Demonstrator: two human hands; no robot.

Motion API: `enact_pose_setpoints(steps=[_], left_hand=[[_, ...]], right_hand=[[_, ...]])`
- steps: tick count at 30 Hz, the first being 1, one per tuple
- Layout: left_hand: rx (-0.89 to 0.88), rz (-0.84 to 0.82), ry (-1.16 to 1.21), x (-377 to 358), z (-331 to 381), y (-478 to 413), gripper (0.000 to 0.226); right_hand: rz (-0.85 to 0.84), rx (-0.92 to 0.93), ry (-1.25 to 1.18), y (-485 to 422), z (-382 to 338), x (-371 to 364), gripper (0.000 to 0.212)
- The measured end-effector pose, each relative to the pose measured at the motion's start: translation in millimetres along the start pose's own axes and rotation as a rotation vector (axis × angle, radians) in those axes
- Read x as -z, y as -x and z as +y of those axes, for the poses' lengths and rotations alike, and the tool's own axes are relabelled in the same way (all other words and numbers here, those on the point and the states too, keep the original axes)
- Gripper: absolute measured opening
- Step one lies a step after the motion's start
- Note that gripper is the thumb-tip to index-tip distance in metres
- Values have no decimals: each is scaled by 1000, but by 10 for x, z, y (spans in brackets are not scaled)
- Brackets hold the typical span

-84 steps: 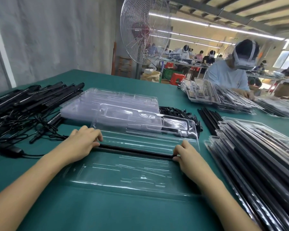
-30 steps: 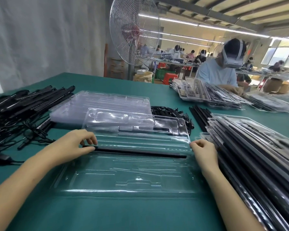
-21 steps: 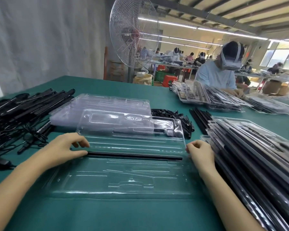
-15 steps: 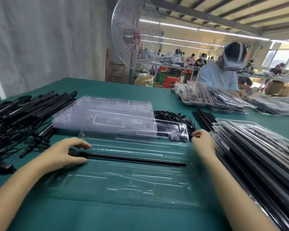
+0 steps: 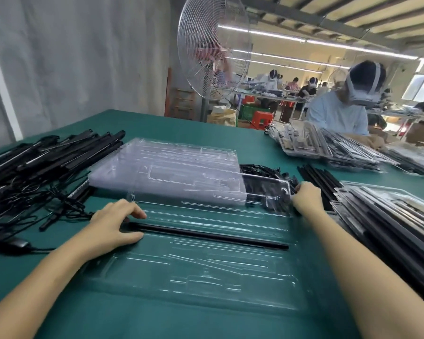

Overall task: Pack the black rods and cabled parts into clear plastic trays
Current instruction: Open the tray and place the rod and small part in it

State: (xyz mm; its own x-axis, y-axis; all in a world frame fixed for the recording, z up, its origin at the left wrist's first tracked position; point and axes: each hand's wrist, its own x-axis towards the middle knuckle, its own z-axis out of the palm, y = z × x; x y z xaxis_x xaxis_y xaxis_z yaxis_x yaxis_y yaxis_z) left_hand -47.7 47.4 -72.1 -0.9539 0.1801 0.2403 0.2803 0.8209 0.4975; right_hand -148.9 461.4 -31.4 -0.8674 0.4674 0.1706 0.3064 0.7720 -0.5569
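The open clear tray (image 5: pixel 206 277) holds one black rod (image 5: pixel 206 234) in its middle groove. The left hand (image 5: pixel 113 226) rests there loosely spread, with the rod's left end between thumb and fingers. The right hand (image 5: pixel 305 199) pinches the tray's far corner, beyond the rod's right end.

Black rod (image 5: pixel 206 236), green table (image 5: pixel 157 319)
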Motion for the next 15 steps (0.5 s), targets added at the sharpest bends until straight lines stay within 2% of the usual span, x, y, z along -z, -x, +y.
enact_pose_setpoints(steps=[3, 5, 7, 10, 13, 15], left_hand=[[30, 9, -4, -17, 44, 1, 35], [57, 17, -9, -19, 69, 0, 35], [80, 32, -16, -37, 112, -3, 36], [102, 54, -63, -93, 197, -13, 35], [141, 97, -102, -136, 249, -4, 34], [162, 118, -72, -141, 254, 9, 34]], right_hand=[[107, 11, -183, 53, -59, 129, 45], [135, 38, -402, 189, -139, 263, 73], [156, 79, -605, 380, -214, 410, 86], [96, 158, -838, 746, -259, 592, 71], [-154, 136, -1022, 1135, -228, 627, 39], [-251, 78, -1064, 1348, -179, 574, 26]])
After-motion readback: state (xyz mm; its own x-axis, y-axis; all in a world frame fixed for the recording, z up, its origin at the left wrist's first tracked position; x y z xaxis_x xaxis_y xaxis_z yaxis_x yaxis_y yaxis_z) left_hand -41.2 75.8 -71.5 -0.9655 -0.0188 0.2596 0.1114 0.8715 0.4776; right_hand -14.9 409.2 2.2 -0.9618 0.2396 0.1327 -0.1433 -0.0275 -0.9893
